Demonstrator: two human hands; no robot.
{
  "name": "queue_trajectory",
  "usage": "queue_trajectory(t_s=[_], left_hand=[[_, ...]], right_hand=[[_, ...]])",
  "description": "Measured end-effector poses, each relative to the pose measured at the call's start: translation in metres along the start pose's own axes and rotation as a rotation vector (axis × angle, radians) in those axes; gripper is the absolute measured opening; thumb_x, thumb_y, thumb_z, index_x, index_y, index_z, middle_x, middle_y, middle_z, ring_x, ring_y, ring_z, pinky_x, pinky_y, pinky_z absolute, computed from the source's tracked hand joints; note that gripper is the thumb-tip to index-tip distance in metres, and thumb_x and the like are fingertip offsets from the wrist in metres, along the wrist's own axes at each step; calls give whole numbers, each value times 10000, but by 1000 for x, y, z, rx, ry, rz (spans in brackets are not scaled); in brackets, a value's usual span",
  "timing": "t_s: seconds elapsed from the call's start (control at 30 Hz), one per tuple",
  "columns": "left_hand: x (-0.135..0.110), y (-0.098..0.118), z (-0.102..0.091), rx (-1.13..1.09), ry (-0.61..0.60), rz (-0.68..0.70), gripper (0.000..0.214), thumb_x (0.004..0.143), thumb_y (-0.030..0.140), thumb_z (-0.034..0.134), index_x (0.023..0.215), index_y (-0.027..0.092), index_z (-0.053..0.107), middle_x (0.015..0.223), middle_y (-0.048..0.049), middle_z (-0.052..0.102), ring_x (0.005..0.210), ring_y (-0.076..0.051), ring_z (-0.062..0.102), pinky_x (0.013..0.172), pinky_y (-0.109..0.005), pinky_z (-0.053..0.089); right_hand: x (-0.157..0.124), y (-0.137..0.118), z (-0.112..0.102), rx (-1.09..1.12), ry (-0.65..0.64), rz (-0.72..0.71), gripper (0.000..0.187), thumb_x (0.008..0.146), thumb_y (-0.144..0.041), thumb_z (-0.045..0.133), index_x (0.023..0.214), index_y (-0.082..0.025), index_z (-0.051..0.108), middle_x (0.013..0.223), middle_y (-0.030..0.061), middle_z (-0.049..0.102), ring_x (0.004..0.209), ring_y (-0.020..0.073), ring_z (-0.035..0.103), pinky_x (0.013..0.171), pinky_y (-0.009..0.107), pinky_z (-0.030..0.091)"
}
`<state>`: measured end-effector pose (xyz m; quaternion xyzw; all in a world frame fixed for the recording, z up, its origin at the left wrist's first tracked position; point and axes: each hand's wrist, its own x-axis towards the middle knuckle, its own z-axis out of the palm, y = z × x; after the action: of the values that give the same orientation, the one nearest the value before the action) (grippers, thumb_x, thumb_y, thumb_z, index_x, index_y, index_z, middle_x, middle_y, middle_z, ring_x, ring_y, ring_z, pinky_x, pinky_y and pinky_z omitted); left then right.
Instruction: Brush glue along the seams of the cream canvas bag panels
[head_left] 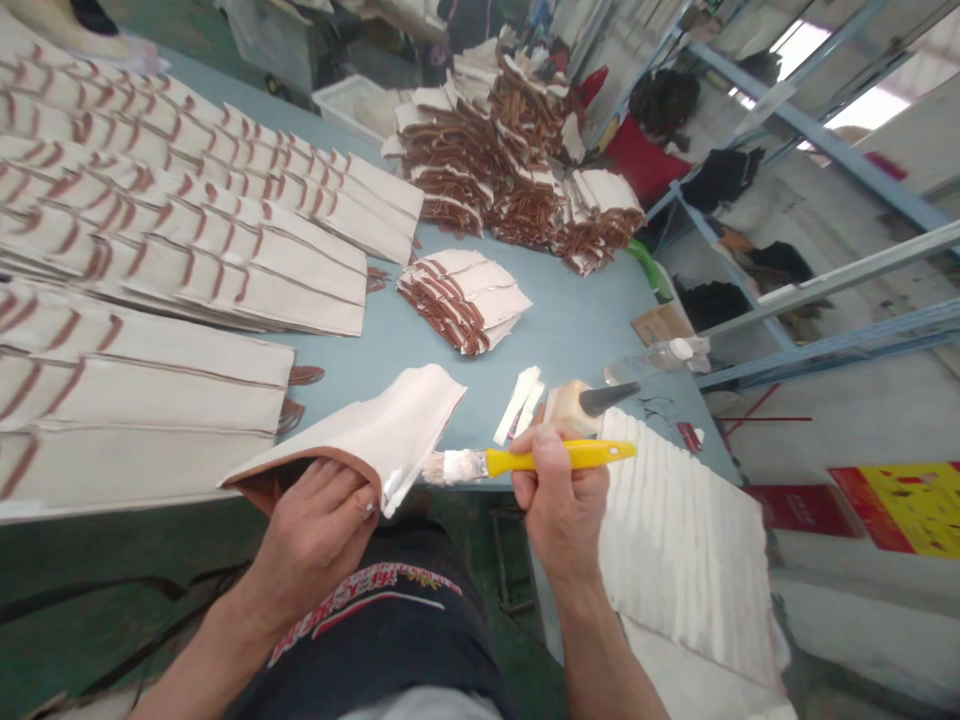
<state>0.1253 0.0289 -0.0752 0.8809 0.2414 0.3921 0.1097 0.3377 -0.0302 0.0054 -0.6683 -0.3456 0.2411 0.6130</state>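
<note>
My left hand (319, 525) is closed on the near edge of a cream leather piece (375, 420) with a brown inner side, its fingers partly tucked inside the fold. In my right hand (559, 500) is a paintbrush (562, 457) with a yellow handle, pinched between thumb and fingers. White paste coats the bristles, which point left and lie right beside the piece's right edge; whether they touch it I cannot tell. Just beyond my right hand stands a pot (566, 405) with a dark handle-like part leaning out. Short white strips (519, 400) lie by it.
Overlapping rows of cream pieces (187, 220) cover the table's left. A small brown-and-cream stack (465, 300) sits mid-table, with larger piles (510, 150) behind. White strips in a layered row (675, 530) lie right, near a clear bottle (649, 360). Blue shelving (810, 100) rises at the right.
</note>
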Motion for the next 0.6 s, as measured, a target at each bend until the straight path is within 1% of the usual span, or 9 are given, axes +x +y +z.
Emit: queue_trajectory(t_s=[0.07, 0.1, 0.23, 0.33, 0.4, 0.47, 0.53, 0.57, 0.6], left_hand=[[3, 2, 2, 17, -4, 0, 254, 979, -1, 529, 883, 190, 666, 892, -97, 756, 866, -267, 695, 834, -379, 549], [5, 4, 4, 26, -2, -2, 256, 980, 2, 527, 882, 189, 671, 885, -98, 754, 859, -266, 695, 826, -375, 549], [4, 7, 12, 32, -9, -22, 244, 982, 6, 531, 923, 178, 693, 908, -110, 764, 886, -270, 705, 857, -380, 559], [-5, 6, 22, 16, -13, -51, 267, 972, 1, 508, 976, 174, 711, 967, -127, 779, 954, -281, 711, 914, -403, 564], [-11, 6, 27, 2, -10, -62, 295, 958, 10, 483, 1007, 175, 723, 1004, -141, 783, 979, -289, 709, 943, -421, 565], [-13, 8, 30, -28, -9, -91, 297, 952, 21, 483, 1014, 178, 727, 1031, -146, 792, 992, -288, 714, 961, -426, 564], [-8, 13, 29, -97, 8, -169, 262, 959, 36, 506, 926, 194, 713, 947, -110, 794, 903, -256, 720, 898, -377, 574], [-4, 15, 27, -145, 18, -254, 256, 968, 57, 516, 861, 203, 697, 869, -80, 780, 825, -234, 712, 834, -340, 575], [1, 18, 26, -203, 23, -370, 259, 979, 98, 526, 810, 210, 686, 805, -54, 760, 759, -217, 698, 771, -310, 568]], right_hand=[[5, 3, -1, -56, -10, -23, 401, 973, -511, 639, 700, -218, 669, 450, -70, 450, 377, 91, 396, 379, 216, 265], [5, 4, -1, -79, -36, -27, 385, 979, -497, 632, 713, -223, 673, 462, -68, 447, 397, 100, 411, 391, 223, 275], [-5, 1, -1, -121, -246, 16, 358, 1008, -452, 595, 731, -235, 662, 493, -59, 439, 461, 122, 461, 423, 244, 287], [-19, -4, -3, -116, -368, 53, 330, 1019, -437, 594, 772, -233, 677, 495, -67, 433, 451, 114, 438, 425, 248, 277], [-24, -6, -5, -73, -413, 90, 335, 1029, -443, 590, 795, -227, 696, 506, -67, 447, 433, 104, 403, 412, 246, 261], [-21, -3, -8, -16, -392, 115, 346, 1026, -455, 606, 799, -217, 711, 533, -59, 481, 422, 91, 382, 394, 236, 246], [-10, 3, -12, 38, -297, 110, 363, 1011, -469, 633, 767, -208, 702, 531, -62, 484, 405, 78, 364, 379, 221, 228], [-2, 7, -13, 66, -236, 100, 379, 1001, -482, 645, 743, -207, 687, 513, -70, 466, 392, 72, 349, 374, 212, 219], [6, 12, -14, 97, -179, 94, 397, 993, -499, 650, 725, -207, 670, 491, -81, 440, 382, 67, 334, 372, 204, 219]])
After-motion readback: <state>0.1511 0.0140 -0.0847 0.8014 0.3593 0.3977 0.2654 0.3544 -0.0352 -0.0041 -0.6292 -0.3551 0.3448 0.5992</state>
